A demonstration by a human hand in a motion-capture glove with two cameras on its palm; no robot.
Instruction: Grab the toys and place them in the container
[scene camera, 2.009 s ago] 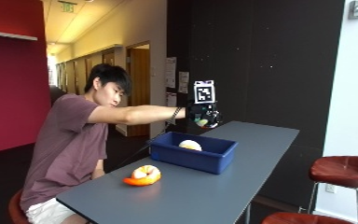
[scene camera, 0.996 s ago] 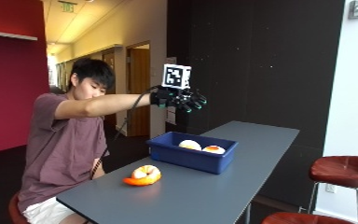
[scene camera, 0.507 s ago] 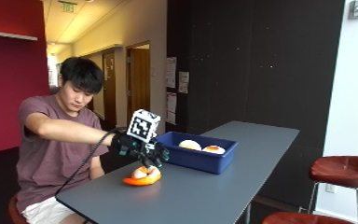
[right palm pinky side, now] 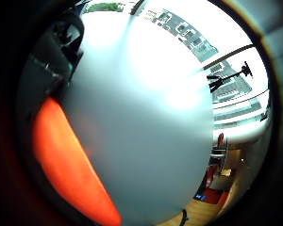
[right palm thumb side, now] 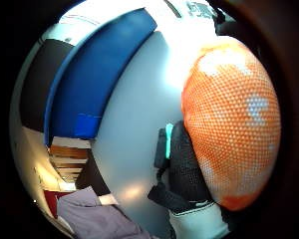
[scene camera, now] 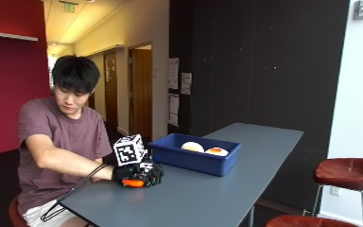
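Note:
An orange toy with white patches (scene camera: 133,183) lies on the grey table (scene camera: 232,189) near its front left end. My gloved right hand (scene camera: 139,173) sits on top of it, fingers curled round it, so only its lower edge shows. The thumb side palm view is filled by the orange toy (right palm thumb side: 231,124), with a gloved finger (right palm thumb side: 182,169) against its side. Its orange rim (right palm pinky side: 66,169) also shows on the table (right palm pinky side: 146,117) in the little finger side palm view. Just behind the hand stands the blue container (scene camera: 194,159), holding a cream toy (scene camera: 192,147) and an orange and white toy (scene camera: 217,152).
The container's blue wall (right palm thumb side: 97,84) rises close to the hand. The table runs on to the far right past the container. Two red-brown stools (scene camera: 348,171) stand beside the table on the right.
The hand let a toy go into the container, swung back from above it, and dropped to the orange toy on the table. It now covers that toy.

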